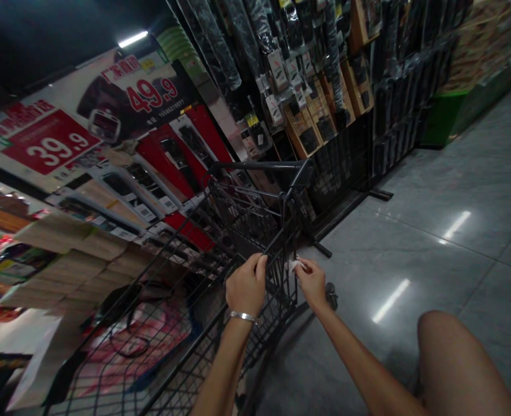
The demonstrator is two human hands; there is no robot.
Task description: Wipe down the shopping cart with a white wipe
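A black wire shopping cart [255,167] stands in front of me. My left hand [245,286], with a silver bracelet on the wrist, is closed at the cart's side rail; its fingers are mostly hidden behind the back of the hand. Just outside the cart's wire side, my right hand [311,281] pinches a small crumpled white tissue [294,264]. The tissue is at the upright wires, though I cannot tell whether it presses on them. Inside the basket lies a pink-and-white bag [151,329] with dark straps or cords.
A display of boxed belts [180,162] with price signs [60,141] is beyond the cart. Packaged belts [299,72] hang on a black rack. A green-based bin [444,118] stands farther right. Grey tiled floor [433,248] stretches right; my bare knee [455,358] is at lower right.
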